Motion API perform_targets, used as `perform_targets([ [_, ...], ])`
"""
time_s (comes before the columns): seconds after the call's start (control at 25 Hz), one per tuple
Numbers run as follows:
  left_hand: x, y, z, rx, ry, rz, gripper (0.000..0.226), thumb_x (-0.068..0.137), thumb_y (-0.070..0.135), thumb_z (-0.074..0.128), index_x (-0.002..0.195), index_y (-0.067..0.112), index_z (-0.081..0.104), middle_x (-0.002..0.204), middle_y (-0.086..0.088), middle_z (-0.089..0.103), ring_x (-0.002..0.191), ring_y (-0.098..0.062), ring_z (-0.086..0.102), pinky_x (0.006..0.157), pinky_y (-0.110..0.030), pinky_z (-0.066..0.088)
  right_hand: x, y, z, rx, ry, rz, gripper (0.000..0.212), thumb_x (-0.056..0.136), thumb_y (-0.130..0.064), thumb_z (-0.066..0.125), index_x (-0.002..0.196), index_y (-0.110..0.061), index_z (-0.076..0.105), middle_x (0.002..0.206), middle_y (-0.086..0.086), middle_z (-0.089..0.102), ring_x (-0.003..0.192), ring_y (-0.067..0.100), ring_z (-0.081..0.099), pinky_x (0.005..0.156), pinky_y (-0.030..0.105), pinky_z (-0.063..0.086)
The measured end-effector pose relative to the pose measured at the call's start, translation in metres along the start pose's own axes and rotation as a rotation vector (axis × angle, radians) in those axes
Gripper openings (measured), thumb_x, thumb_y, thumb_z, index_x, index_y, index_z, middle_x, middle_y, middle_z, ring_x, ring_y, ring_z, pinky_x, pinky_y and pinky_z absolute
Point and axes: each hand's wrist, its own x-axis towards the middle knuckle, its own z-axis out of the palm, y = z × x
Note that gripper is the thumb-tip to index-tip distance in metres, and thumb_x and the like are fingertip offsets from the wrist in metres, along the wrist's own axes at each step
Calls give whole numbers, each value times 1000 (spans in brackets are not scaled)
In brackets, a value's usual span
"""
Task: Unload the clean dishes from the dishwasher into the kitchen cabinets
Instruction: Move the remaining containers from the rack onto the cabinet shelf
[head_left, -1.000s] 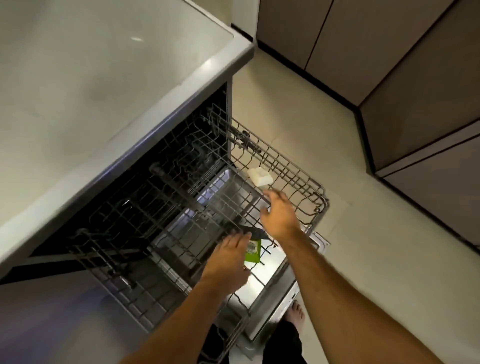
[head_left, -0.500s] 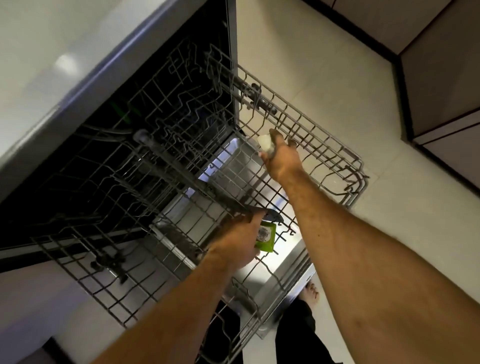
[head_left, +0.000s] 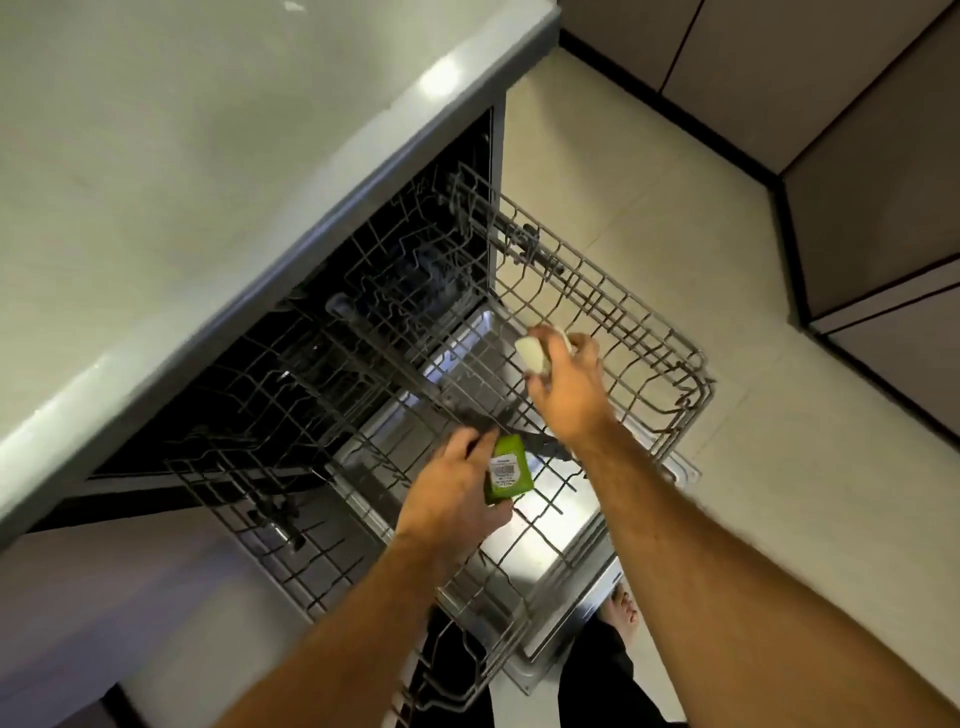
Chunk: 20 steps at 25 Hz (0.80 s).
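Right hand (head_left: 569, 395) has its fingers (head_left: 584, 345) curled round a small off-white rounded block (head_left: 532, 354), lifted a bit above the grey wire dishwasher rack (head_left: 623, 312); can't tell what the block actually is, it's half hidden by the grip; left hand (head_left: 452, 493) pinches a small green rectangular packet with a white barcode label (head_left: 508, 469), thumb side against it, held just over the middle of the rack near a dark bar (head_left: 540, 447) lying across the wires; the two hands are near each other but apart; the rack is pulled out over the open stainless dishwasher door (head_left: 566, 551); the rest of the rack's wires look bare from here; above sits a pale grey stone surface (head_left: 208, 156); beige tiled floor (head_left: 701, 234) to the right with brown cabinet fronts (head_left: 857, 156) beyond; a bare foot (head_left: 623, 610) shows below the door edge.
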Motion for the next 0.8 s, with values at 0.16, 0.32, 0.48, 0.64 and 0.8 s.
perform_targets([
  [0.16, -46, 16, -54, -89, 111, -47, 85, 73, 54, 65, 147, 26, 34, 136, 4, 34, 125, -17, 40, 103, -28, 41, -67, -41, -37, -4, 64, -72, 55, 91, -27, 63, 138, -45, 37, 145, 11, 31, 130, 31, 37, 101, 49, 45],
  [0.32, -95, 43, -97, -118, 252, -16, 85, 75, 53, 66, 148, 25, 33, 143, 6, 39, 130, -14, 35, 109, -24, 30, -127, -76, -77, -80, 65, -183, 59, 91, -34, 62, 144, -42, 37, 142, 7, 29, 127, 25, 38, 102, 40, 42],
  [0.48, -129, 60, -130, -117, 423, -22, 84, 70, 56, 66, 143, 23, 42, 130, 7, 54, 117, -13, 48, 98, -22, 38, -150, -99, -111, -62, 25, -296, 55, 84, -35, 63, 134, -42, 41, 143, 2, 26, 124, 27, 45, 99, 39, 47],
  [0.64, -160, 79, -149, -276, 615, -119, 87, 64, 55, 67, 143, 30, 42, 121, 13, 55, 109, -8, 53, 93, -25, 46, -156, -126, -149, -150, 7, -532, 61, 82, -43, 63, 137, -38, 39, 146, 2, 30, 124, 27, 45, 100, 42, 46],
  [0.8, -199, 98, -168, -324, 748, -192, 81, 62, 42, 76, 138, 30, 49, 114, 12, 56, 102, -8, 57, 87, -21, 46, -168, -160, -178, -151, 17, -699, 63, 80, -46, 64, 138, -39, 42, 144, 2, 32, 119, 29, 48, 96, 42, 48],
])
